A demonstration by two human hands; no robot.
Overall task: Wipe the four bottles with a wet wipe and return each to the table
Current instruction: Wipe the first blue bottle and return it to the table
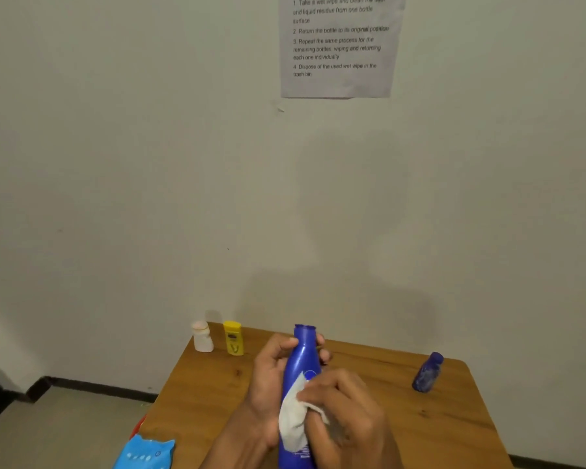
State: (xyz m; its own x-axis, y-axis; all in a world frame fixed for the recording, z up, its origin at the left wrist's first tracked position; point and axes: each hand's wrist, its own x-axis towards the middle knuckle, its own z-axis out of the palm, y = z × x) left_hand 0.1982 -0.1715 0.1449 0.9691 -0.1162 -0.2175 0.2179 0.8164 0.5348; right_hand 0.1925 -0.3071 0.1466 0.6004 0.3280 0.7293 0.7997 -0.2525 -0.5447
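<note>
A tall blue bottle [302, 360] is held up over the wooden table [454, 434]. My left hand [271, 370] grips its upper part just below the cap. My right hand [345, 404] holds a crumpled white wet wipe [293, 423] against the bottle's lower front. At the table's far left corner stand a small white bottle [202, 336] and a yellow bottle [233, 337], side by side. A small dark blue bottle [427, 372] stands alone near the right edge.
A light blue wipes pack [144, 451] lies at the table's near left edge, with something red [136, 428] just behind it. The table stands against a pale wall with a printed instruction sheet [339, 45]. The floor [58, 431] shows at the left.
</note>
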